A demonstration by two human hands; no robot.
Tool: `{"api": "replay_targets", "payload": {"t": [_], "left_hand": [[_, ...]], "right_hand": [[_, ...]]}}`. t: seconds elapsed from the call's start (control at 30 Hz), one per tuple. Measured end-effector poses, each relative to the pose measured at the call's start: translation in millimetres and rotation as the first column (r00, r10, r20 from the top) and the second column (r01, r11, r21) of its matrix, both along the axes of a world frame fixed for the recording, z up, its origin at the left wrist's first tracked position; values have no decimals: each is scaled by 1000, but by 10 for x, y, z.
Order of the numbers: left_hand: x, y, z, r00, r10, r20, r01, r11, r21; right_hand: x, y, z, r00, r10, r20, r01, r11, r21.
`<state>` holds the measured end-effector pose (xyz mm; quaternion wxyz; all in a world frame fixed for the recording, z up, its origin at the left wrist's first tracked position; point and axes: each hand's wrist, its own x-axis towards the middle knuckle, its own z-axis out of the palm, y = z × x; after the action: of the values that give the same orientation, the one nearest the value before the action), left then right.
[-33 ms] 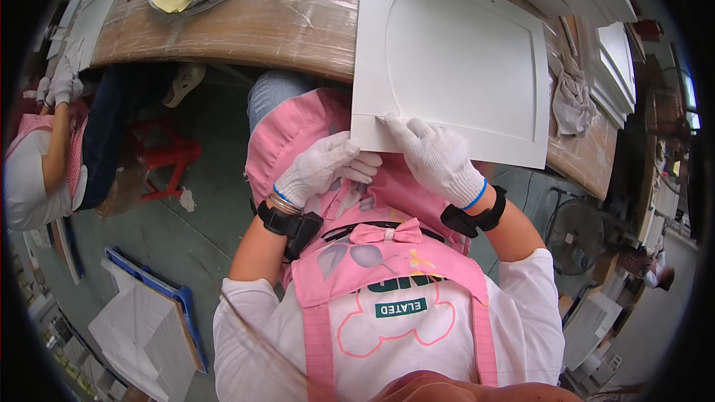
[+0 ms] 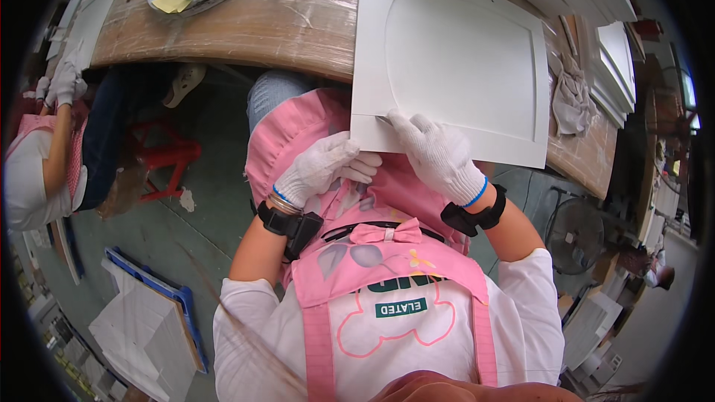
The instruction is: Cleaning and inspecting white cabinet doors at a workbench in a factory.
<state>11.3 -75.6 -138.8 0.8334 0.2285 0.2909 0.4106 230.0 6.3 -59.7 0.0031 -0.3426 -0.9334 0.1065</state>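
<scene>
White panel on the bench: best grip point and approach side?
Grip the panel by its near edge, coming from the person's side. That edge overhangs the bench, so fingers can wrap under it. The right hand already rests there; the left hand is just below.

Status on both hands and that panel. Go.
Right hand pressing white door panel at near edge. Left hand gripping the edge from below. Grey rag beside panel, apart.

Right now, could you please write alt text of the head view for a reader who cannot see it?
A seated person in a pink apron and white gloves presses the right hand on the near edge of a white cabinet door panel overhanging a plastic-wrapped wooden table; the left hand rests just below.
</scene>
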Motion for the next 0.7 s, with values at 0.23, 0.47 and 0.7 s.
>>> {"api": "replay_targets", "payload": {"t": [0.23,0.47,0.7], "left_hand": [[11,30,53,998,-25,49,23,999,36],[-1,-15,7,998,17,-61,-19,1000,-20],[10,-10,63,998,27,-53,-29,999,-39]], "right_hand": [[-74,-143,130,997,54,45,-46,985,-164],[204,244,-9,943,-118,-311,114,993,-32],[60,310,3,977,27,-212,3,991,136]]}}
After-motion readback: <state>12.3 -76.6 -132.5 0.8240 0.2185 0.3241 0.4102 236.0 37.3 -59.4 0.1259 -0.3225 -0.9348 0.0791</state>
